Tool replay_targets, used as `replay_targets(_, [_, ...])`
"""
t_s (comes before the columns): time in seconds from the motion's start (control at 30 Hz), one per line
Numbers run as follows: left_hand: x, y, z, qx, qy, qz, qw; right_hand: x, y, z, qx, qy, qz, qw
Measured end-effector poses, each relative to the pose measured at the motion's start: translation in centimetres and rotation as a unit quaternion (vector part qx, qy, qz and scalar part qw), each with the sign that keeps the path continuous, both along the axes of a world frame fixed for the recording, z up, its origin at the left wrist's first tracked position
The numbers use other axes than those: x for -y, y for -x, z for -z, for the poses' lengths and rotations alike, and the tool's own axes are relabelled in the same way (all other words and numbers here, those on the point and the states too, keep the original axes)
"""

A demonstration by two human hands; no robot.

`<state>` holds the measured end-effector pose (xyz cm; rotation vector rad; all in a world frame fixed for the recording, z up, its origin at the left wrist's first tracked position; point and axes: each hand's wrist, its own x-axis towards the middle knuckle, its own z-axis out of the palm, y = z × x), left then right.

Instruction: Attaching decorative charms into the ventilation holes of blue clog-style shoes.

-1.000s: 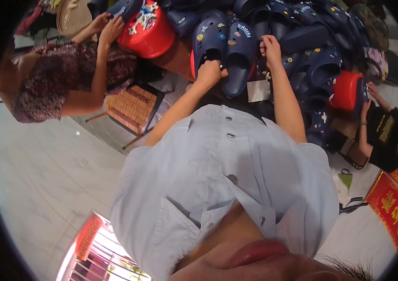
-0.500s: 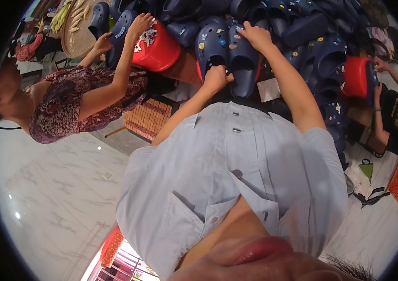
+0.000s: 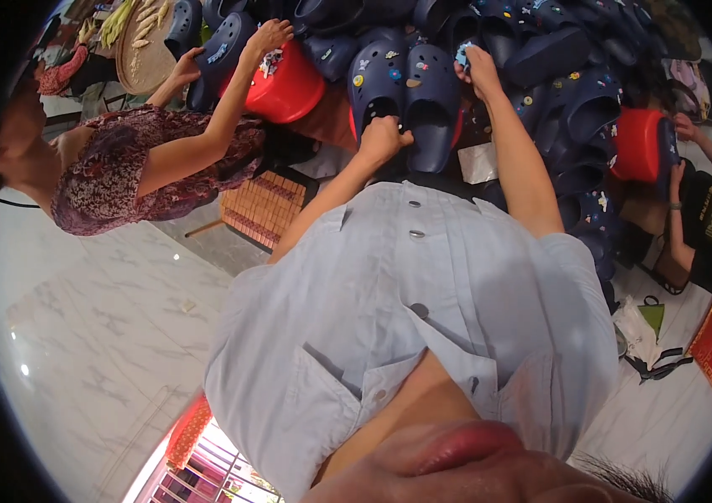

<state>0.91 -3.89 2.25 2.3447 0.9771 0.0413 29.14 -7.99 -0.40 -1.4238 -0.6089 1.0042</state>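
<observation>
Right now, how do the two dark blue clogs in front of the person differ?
The left clog has the left hand gripping its heel end; the right clog has no hand at its heel end. The right hand is up by the right clog's toe, pinching a small pale charm; no hand is near the left clog's toe. Both are navy, studded with small charms, lying side by side.

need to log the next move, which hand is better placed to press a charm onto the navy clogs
Right, probably. The right hand is raised over the toe of the right navy clog, pinching a small light-blue piece in its grip. The left hand is closed on the heel opening of the left navy clog, steadying it.
</observation>
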Motion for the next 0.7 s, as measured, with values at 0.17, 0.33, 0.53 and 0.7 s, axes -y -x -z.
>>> replay_targets(0.17, [0.0,0.4,0.0,-0.002,0.004,-0.014,1.000,2.3,2.4,-2.8,-0.211,-0.090,0.061,0.971])
replay_targets(0.33, [0.1,-0.2,-0.8,0.000,0.002,-0.003,1.000,0.9,1.2,-2.2,-0.117,-0.036,0.048,0.991])
replay_targets(0.53, [0.3,0.5,-1.0,-0.001,0.024,-0.024,0.999,-2.9,7.4,-7.1,0.506,0.236,-0.060,0.828])
replay_targets(0.7, [0.5,-0.1,-0.6,0.006,-0.008,-0.020,1.000,-2.9,7.9,-6.2,0.566,0.242,-0.119,0.779])
